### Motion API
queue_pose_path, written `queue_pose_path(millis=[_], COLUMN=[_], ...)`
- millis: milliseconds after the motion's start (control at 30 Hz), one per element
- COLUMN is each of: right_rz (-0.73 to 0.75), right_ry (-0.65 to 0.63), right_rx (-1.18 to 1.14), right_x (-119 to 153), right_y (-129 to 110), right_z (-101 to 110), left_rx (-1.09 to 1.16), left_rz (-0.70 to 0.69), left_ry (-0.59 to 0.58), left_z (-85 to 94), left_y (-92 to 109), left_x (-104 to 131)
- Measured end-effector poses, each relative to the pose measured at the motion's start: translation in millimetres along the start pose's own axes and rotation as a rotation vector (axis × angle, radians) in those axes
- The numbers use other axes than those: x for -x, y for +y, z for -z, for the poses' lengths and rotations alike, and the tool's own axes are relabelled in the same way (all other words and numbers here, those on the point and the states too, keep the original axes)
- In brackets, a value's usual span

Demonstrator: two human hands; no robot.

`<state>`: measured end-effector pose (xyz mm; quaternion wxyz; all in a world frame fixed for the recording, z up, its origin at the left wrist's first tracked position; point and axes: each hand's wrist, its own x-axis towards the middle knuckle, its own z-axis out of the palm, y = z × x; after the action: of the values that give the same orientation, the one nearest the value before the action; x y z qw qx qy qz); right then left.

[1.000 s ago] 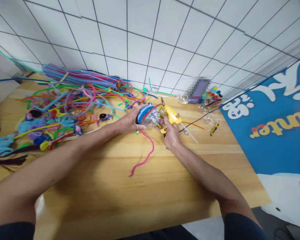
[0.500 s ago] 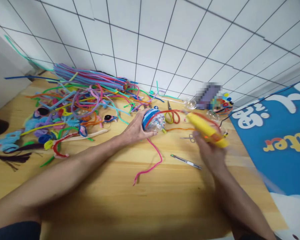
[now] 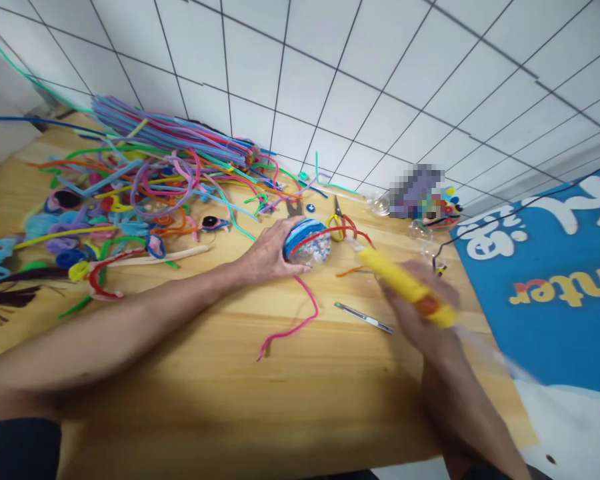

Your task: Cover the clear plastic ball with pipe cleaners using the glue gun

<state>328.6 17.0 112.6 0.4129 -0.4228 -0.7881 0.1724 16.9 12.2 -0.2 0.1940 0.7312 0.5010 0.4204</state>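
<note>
My left hand (image 3: 266,255) is wrapped round the left side of a clear ball (image 3: 318,252), which has blue, white and purple pipe cleaners coiled over part of it and colourful bits on the clear side. A red pipe cleaner (image 3: 363,235) runs across the ball and trails off to the right. In my right hand (image 3: 420,327) is a yellow hot glue gun (image 3: 397,277), slightly blurred, its nozzle pointing left at the ball but apart from it. A pink pipe cleaner (image 3: 316,308) snakes over the table below the ball.
A utility knife (image 3: 364,318) lies on the wooden table (image 3: 220,380). Yellow-handled scissors (image 3: 336,223) are behind the ball. A heap of pipe cleaners (image 3: 130,180) and a long bundle (image 3: 175,137) fill the left back. Clear balls (image 3: 379,204) stand near the tiled wall (image 3: 260,60).
The glue gun has come closer to the ball, its nozzle lower and further left. The small metal scissors are now hidden behind my right hand. My left hand keeps its hold on the ball.
</note>
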Motion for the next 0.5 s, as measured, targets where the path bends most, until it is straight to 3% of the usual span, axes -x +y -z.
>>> queue_pose_path(millis=[33,67,133,200,333,500], right_rz=[0.129,0.238,0.398,0.465,0.433,0.341], right_ry=[-0.148,-0.218,-0.277,-0.252,-0.207,-0.266], right_rx=[0.124,0.223,0.371,0.448,0.515,0.52], right_x=[7,11,15,14,12,17], right_y=[-3,-4,-3,1,11,18], right_z=[-8,-14,-21,-25,-32,-43], left_rx=[-0.003,-0.006,-0.01,-0.018,-0.046,-0.073], left_rz=[0.0,-0.002,-0.008,-0.012,-0.023,-0.036], left_ry=[0.001,0.002,0.007,0.01,0.007,0.0], left_z=[-0.2,-0.4,-0.9,-1.5,-2.8,-2.3], left_y=[0,0,1,1,1,2], left_x=[0,0,0,0,1,3])
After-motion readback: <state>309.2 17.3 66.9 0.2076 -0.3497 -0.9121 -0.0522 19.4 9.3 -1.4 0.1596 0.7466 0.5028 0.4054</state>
